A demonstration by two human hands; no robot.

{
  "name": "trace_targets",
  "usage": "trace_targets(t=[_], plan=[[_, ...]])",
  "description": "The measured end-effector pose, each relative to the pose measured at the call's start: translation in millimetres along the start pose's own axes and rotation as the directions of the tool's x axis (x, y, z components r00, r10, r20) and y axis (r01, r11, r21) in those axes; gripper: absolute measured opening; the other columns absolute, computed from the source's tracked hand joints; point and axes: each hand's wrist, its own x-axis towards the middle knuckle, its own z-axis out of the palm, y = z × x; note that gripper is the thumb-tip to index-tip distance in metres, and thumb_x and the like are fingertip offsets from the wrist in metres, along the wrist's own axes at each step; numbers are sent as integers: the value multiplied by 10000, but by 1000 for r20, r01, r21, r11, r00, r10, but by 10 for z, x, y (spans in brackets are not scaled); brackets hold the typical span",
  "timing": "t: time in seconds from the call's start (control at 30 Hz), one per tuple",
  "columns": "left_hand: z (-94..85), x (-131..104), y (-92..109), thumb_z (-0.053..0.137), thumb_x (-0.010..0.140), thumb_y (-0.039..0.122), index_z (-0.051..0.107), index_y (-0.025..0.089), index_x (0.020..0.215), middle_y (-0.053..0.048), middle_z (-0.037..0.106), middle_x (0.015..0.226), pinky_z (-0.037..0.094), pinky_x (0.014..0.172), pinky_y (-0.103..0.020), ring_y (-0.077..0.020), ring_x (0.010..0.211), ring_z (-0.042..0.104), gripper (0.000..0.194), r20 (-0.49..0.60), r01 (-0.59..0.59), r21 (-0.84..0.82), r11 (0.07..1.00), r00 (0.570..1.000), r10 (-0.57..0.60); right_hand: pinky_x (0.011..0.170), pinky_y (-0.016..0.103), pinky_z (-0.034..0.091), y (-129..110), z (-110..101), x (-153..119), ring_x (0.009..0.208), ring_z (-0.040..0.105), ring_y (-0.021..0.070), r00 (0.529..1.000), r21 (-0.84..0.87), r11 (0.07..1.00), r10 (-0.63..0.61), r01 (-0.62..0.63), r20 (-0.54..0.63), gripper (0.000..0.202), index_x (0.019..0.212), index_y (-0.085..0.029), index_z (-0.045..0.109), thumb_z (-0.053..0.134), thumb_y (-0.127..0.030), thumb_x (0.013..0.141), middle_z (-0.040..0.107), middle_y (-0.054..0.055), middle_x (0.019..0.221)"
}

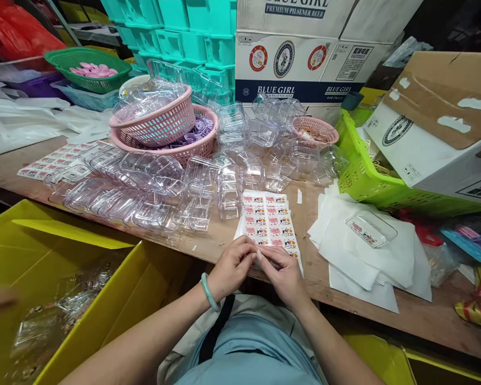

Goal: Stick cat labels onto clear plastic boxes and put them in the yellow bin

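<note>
Workbench (208,243): one, beneath and beyond the grip.
Pink baskets (156,125): three; two stacked beyond-left of the grip, one beyond-right.
Sticker sheets (270,214): two groups, one just beyond the fingertips, one far left; probably limp, best lifted by an edge.
Hands: two; left hand (232,262) and right hand (282,272) together at the fingertips; cannot tell what they pinch.
Labelled case (371,229): one, right of the grip.
Clear shells (229,192): many, overlapping, uncountable, beyond-left and beyond; likely light, stiff, slippery, crackable; hold rims.

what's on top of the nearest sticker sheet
Cat stickers show on its far part. The left hand and right hand cover part of the near end, hiding what's beneath.
</note>
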Motion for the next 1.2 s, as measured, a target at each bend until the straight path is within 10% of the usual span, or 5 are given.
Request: trace_targets(t=[0.27, 0.7, 0.97, 1.1, 1.2], plan=[[-86, -74, -89, 492, 867, 249, 596, 161, 745, -39, 561, 803, 420, 748, -288, -160, 775, 530, 183, -60, 140, 14, 990, 988, -139, 751, 365, 555, 101, -121, 186, 807, 690, 224, 909, 352, 887, 378, -300, -177, 316, 846, -182, 754, 661, -473, 767, 749, 83, 890], [-27, -13, 14, 480, 873, 217, 615, 162, 782, -52, 581, 826, 431, 772, -292, -169, 813, 553, 172, -77, 25, -42, 999, 997, -28, 794, 330, 519, 74, 39, 126, 817, 670, 191, 993, 154, 981, 118, -117, 4, 148, 842, -227, 754, 662, -337, 806, 739, 41, 882], [-170, -150, -70, 516, 856, 314, 646, 171, 846, -94, 598, 977, 455, 801, -351, -209, 881, 576, 193, -272, 163, 77, 984, 953, -136, 678, 327, 558, 132, -155, 402, 687, 674, 173, 821, 654, 750, 435, -103, -369, 233, 785, -171, 695, 737, -385, 703, 726, 36, 770], [-76, -150, 129, 610, 815, 366, 653, 214, 1048, -110, 506, 1288, 381, 985, -388, -266, 1202, 468, 282, -405, 120, -48, 992, 905, -129, 925, 441, 508, 53, -279, 383, 960, 675, 222, 842, 162, 980, -8, 113, -540, 167, 953, -199, 706, 633, -281, 827, 731, 67, 1007], [121, 36, 283, 571, 842, 440, 668, 206, 1020, -101, 613, 1144, 444, 886, -351, -248, 1096, 546, 310, -75, 216, -517, 828, 952, -296, 1047, 458, 422, -7, -236, 282, 1115, 614, 223, 864, -282, 860, -479, 426, -157, 312, 1102, -260, 678, 591, -128, 833, 695, 38, 1141]])
